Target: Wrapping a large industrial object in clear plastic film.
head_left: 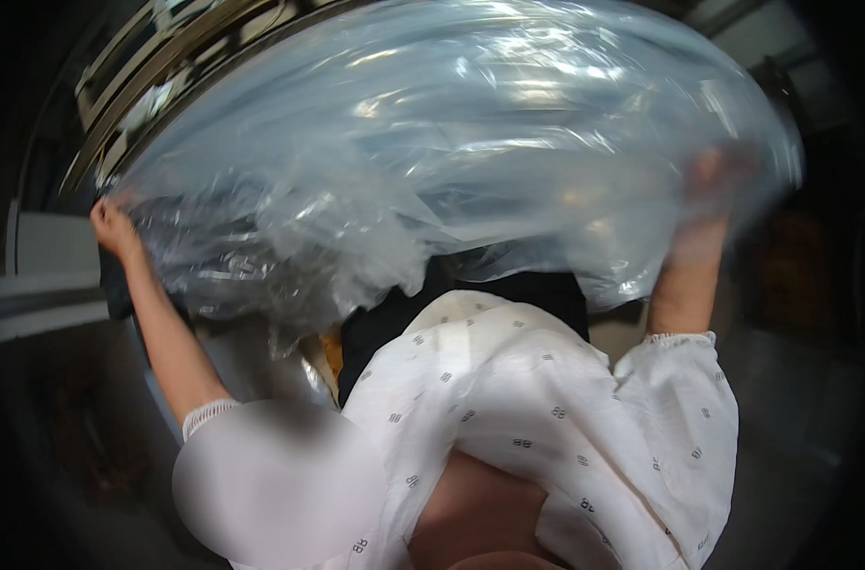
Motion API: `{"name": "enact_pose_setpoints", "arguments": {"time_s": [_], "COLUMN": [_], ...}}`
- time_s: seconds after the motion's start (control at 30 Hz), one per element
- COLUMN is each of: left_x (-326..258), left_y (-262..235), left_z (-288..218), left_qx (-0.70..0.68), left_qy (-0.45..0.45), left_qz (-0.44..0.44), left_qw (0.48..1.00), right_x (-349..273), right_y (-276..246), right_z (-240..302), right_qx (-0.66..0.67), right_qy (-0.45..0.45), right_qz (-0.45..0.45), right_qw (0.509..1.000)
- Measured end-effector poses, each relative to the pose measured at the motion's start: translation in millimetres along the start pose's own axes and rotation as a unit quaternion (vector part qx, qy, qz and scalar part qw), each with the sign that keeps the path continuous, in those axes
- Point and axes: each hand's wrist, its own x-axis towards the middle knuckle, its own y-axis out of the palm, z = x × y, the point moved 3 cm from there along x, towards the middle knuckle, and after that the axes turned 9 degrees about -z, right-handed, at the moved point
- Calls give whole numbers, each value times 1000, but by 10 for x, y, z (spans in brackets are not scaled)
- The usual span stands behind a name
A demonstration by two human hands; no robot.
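Note:
A large clear plastic bag [451, 142] billows across the upper half of the view, crumpled and glossy. My left hand [114, 228] is raised at the far left and pinches the bag's left edge. My right hand [719, 180] is raised at the right, seen blurred through the film, and closed on the bag's right side. Both arms stretch up out of short white patterned sleeves [679, 399]. The bag hangs apart between the two hands, with its wrinkled lower folds [290, 275] drooping toward my body.
Something black [451, 304] lies below the bag in front of me, with a small orange patch [332, 351] beside it. Metal shelving or rails [138, 85] curve across the upper left. A pale ledge [43, 285] runs at the left; the surroundings are dark.

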Motion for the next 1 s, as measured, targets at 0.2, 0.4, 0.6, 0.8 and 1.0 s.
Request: {"name": "enact_pose_setpoints", "arguments": {"time_s": [0.2,0.4,0.6,0.8,1.0], "left_x": [222,207,32,162,98], "left_y": [-167,-74,-29,-273,-198], "left_z": [486,292,109,68,126], "left_qx": [24,83,77,138,133], "left_qy": [-5,28,82,45,32], "left_qz": [2,11,43,-2,-5], "left_qw": [1000,996,993,989,991], "right_x": [-918,-1543,-85,-415,-1393], "right_y": [178,232,-1204,-801,607], "right_z": [-727,-1146,-609,-207,-1158], "right_qx": [51,-69,57,-239,-155], "right_qy": [27,209,165,25,149], "right_qz": [242,146,-228,140,246], "right_qw": [968,965,958,961,945]}}
